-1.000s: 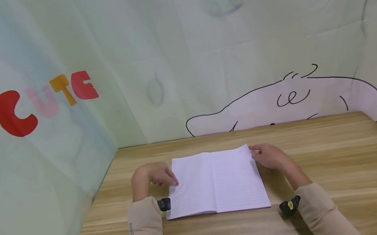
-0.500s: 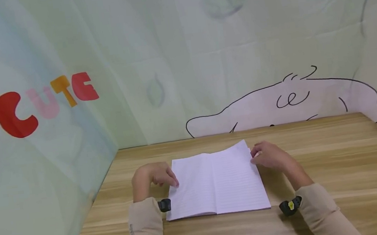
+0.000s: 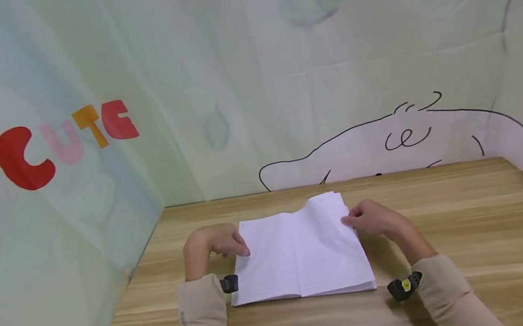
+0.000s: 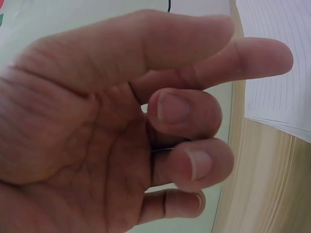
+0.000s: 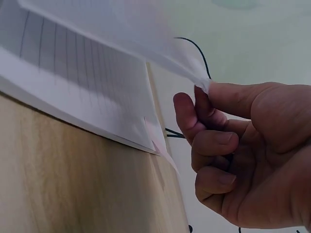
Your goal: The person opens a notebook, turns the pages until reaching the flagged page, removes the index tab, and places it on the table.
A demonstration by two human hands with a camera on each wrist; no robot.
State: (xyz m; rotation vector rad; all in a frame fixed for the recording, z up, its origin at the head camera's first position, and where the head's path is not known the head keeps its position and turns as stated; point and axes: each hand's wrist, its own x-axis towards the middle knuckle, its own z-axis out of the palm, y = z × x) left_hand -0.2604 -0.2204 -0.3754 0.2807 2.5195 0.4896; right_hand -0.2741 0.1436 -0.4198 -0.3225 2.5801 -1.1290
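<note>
An open lined notebook point(image 3: 270, 261) lies on the wooden table. My right hand point(image 3: 376, 218) pinches a page point(image 5: 121, 29) near its outer edge between thumb and index finger. The right wrist view has this page lifted, with lined paper below it. The page bulges at its far corner in the head view. At the notebook's left edge, the fingertips of my left hand point(image 3: 222, 240) rest on the left page. In the left wrist view, the index finger point(image 4: 262, 58) reaches out over the paper while the other fingers bend loosely, with nothing gripped.
The wooden table point(image 3: 467, 225) extends around the notebook. Behind it hangs a pale curtain point(image 3: 232, 80) with a cartoon drawing, and coloured letters point(image 3: 23, 158) are on the left side. A black device point(image 3: 403, 286) is strapped to the right wrist, another black device point(image 3: 229, 283) to the left.
The right page's far corner has risen and now bends toward the left. My right hand has gone from touching the corner to pinching the page edge. The left hand has hardly moved.
</note>
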